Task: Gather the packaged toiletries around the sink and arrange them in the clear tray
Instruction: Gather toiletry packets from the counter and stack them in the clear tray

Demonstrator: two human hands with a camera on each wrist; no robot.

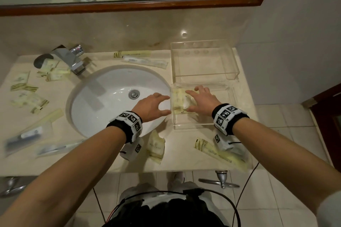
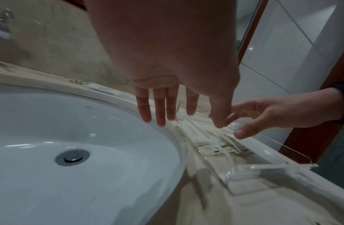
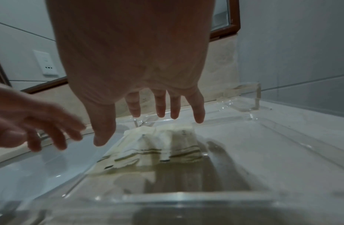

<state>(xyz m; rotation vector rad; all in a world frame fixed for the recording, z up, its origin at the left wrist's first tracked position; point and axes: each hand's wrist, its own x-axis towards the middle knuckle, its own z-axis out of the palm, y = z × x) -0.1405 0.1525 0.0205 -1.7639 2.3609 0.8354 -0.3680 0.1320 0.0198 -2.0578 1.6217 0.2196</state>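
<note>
Head view: the clear tray (image 1: 228,116) sits on the bench (image 1: 114,162) just right of the sink (image 1: 103,101), with a taller clear box (image 1: 230,61) right behind it. A few pale yellow packets (image 1: 180,100) lie in the tray's sink-side end. The right hand (image 1: 202,100) hovers over them with fingers spread wide, holding nothing. The left hand (image 1: 153,106) is over the sink's right edge, beside the tray wall, fingers also spread and empty. Most of the work looks to be left: scattered packets (image 1: 27,94) left of the sink, more by the faucet (image 1: 72,59), long sachets (image 1: 144,60) behind the sink, bagged items (image 1: 27,138) at its front left, and two packets (image 1: 156,146) in front of the tray.

Left wrist view: the left hand (image 2: 167,76) hangs with fingers straight and loosely parted above the sink (image 2: 71,137) rim, touching nothing that I can see; the tray (image 2: 240,170) lies just right of the sink, the right hand (image 2: 279,112) above it.

Right wrist view: the right hand (image 3: 132,68) is open above the tray (image 3: 283,144); the packets (image 3: 157,149) rest on the tray floor at its sink side, apart from the fingertips.
</note>
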